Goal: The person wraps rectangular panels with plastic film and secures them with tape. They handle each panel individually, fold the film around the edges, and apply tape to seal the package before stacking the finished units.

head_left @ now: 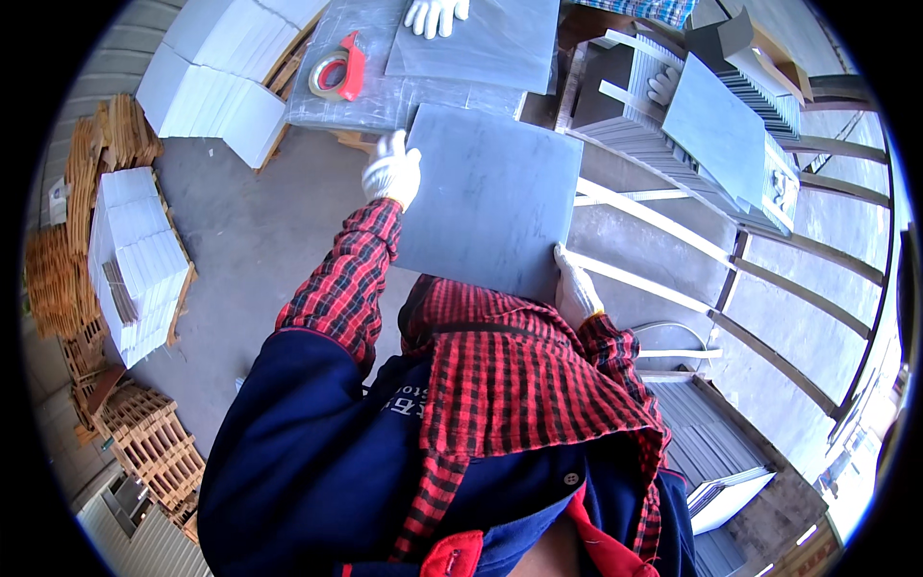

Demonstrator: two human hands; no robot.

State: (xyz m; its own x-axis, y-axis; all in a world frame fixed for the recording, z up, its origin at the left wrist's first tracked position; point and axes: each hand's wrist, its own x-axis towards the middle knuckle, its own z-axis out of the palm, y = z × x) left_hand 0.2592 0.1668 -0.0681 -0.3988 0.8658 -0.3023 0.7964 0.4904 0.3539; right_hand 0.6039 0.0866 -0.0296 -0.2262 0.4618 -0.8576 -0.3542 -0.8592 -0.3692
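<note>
A square grey tile (490, 197) is tilted in front of my body, its far edge beside the wrapped table. My right hand (577, 288), in a white glove, grips the tile's lower right edge; the fingers beneath are hidden. At the upper left edge is my left hand (391, 171), also gloved, with its thumb side against the tile. Its fingers stretch out apart and are slightly blurred. Ahead, another person's gloved hand (436, 15) lies on a second grey tile (481, 53). A red tape dispenser (352, 69) with a tape roll stands left of that tile.
The plastic-wrapped table top (308, 106) is ahead. Stacked tiles (635, 144) stand right, with a loose tile (716, 125) and a white glove (663, 87) on them. White box stacks (139, 260) and wooden pallets (159, 442) line the left. Metal rails (663, 221) cross the right side.
</note>
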